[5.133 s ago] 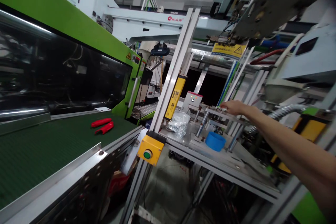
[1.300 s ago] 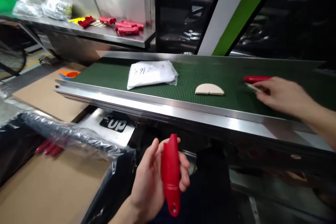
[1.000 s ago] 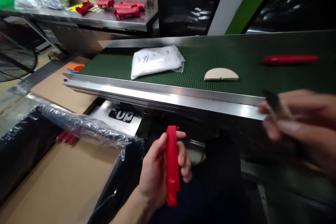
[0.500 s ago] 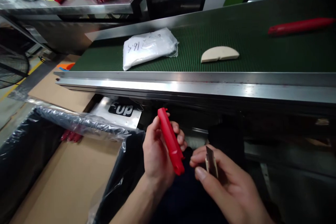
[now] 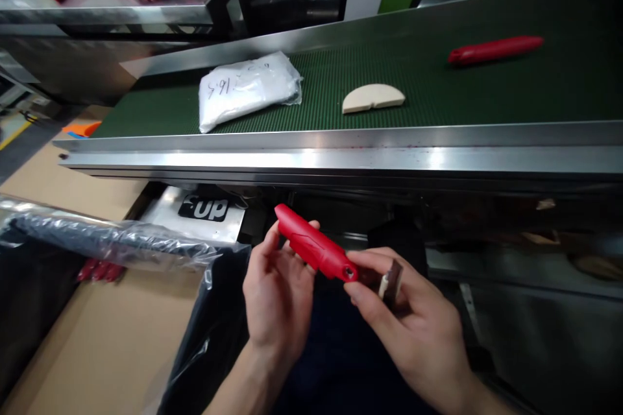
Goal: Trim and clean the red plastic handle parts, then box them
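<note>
A long red plastic part (image 5: 316,245) lies slanted between my two hands, with a round hole in its near right end. My left hand (image 5: 280,288) holds it from below, thumb on one side and fingertips behind. At the holed end, the thumb and forefinger of my right hand (image 5: 406,314) pinch the part. That same hand also keeps a small dark blade (image 5: 390,280) with a pale wrapped grip in its fingers, its tip pointing up. The lower end of the blade is hidden by the hand.
Beyond my hands runs a green ribbed conveyor belt (image 5: 321,113) with a metal edge. On it lie a white plastic packet (image 5: 248,87), a cream half-disc (image 5: 374,98) and another red part (image 5: 496,50). A box lined with black plastic (image 5: 214,311) stands at left.
The red part has turned from steep to more level, and its lower end has come into my right fingers. The view has shifted, so the belt items appear further left.
</note>
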Demonstrator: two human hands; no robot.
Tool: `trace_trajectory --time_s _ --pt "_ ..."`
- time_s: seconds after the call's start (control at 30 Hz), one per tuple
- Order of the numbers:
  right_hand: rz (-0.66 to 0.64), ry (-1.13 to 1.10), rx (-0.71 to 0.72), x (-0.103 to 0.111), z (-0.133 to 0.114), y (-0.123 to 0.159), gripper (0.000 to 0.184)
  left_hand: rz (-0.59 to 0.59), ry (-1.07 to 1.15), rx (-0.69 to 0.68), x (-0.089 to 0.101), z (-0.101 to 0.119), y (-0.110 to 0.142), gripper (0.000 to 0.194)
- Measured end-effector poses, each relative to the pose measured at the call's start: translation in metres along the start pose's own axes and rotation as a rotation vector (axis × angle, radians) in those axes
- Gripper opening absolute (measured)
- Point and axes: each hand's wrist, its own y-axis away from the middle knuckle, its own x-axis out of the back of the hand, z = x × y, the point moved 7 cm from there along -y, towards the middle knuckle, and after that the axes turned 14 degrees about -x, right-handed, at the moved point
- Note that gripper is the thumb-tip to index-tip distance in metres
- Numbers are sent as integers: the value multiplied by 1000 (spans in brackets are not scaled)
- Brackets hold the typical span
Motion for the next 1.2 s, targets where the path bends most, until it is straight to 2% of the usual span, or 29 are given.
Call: trace_trajectory --time_s 0.13,0.27,0.4,0.53,0.63,0.7,0.8,0.9,1.03,1.2 --pt "0 -108 -174 20 17 -9 28 -101 -130 -24 7 6 1 11" --pt "-113 -324 -332 25 31 -14 30 -105 -231 8 14 6 5 16" --pt "-134 -455 -374 27 32 -18 27 -133 -259 56 15 1 7 22" --pt "-170 -536 -417 25 26 -22 24 -39 -263 172 23 -10 8 7" --pt "-185 -549 -440 23 23 -24 26 81 -264 237 31 -14 12 14" --pt "-188 -547 -445 22 22 -24 27 108 -264 246 32 -15 14 15" --pt "-180 -554 -448 22 25 -24 27 76 -300 192 32 -12 16 12" --pt "-155 -548 -446 23 28 -26 27 -24 -345 76 28 -7 15 7" --pt "-119 -544 -462 27 34 -28 28 -164 -441 -111 20 3 17 20" --pt "-81 -548 -449 34 37 -30 25 -187 -561 -200 16 10 24 27"
